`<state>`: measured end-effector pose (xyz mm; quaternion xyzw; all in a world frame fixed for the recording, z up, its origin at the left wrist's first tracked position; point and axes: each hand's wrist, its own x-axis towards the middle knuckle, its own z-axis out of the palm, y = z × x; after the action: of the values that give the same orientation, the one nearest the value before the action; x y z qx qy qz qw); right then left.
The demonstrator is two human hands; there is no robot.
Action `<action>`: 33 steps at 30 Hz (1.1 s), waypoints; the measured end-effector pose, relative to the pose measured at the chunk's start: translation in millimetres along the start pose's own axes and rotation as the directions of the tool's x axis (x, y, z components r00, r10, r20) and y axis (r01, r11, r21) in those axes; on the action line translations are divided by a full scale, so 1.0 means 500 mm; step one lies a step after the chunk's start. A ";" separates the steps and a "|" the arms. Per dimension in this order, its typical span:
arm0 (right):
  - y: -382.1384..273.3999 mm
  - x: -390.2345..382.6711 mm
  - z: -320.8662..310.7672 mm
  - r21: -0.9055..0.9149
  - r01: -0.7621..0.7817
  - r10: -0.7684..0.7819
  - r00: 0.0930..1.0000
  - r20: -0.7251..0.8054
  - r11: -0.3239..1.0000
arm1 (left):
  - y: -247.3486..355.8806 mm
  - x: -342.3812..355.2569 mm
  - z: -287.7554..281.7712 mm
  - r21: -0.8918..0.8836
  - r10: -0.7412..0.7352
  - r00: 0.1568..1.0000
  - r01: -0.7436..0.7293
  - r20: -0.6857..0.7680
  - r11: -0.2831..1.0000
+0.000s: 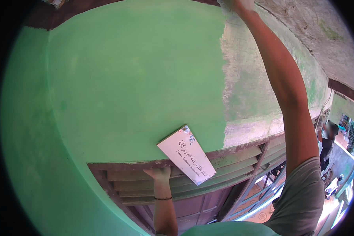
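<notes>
My left hand (159, 173) reaches up to the brown wooden frame (129, 164) above the slatted vent. Its thumb points left and its other fingers hook over the wood, mostly out of sight. My right hand (244, 4) is stretched high to the upper edge of the view, closed around something pale and blurred that I cannot make out. It is at the top of the wall, where fresh green paint (145, 78) meets a patchy, whitish older surface (246, 74). A white sign board (188, 154) with dark lettering and flowers hangs tilted just right of my left hand.
Wooden slats (177, 184) run below the frame, over a brown door (192, 202). A rough grey ceiling (314, 29) slopes at upper right. Farther right, a person (328, 141) in dark clothing stands in the bright area outside.
</notes>
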<state>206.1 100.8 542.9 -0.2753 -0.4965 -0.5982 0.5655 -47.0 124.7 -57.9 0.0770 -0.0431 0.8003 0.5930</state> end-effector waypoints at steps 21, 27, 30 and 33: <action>0.058 -0.004 0.013 0.038 0.053 -0.050 0.996 -0.073 0.998 | -0.008 0.020 -0.016 0.065 0.030 0.984 -0.042 0.176 0.997; 0.043 -0.013 0.020 0.051 0.116 -0.110 0.988 -0.111 0.992 | -0.006 0.036 -0.061 0.013 0.030 0.997 -0.031 0.066 0.999; 0.036 0.007 0.000 -0.041 0.065 -0.067 0.997 -0.046 0.997 | -0.017 0.032 -0.042 0.003 0.011 0.997 -0.012 0.082 1.000; 0.008 -0.038 -0.052 0.013 0.078 -0.079 0.992 0.097 0.997 | -0.010 0.041 -0.055 0.018 0.027 0.988 -0.030 0.153 0.999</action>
<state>219.9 85.5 518.2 -0.2817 -0.5366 -0.6037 0.5180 -49.9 150.0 -81.4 0.1434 -0.0817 0.8009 0.5756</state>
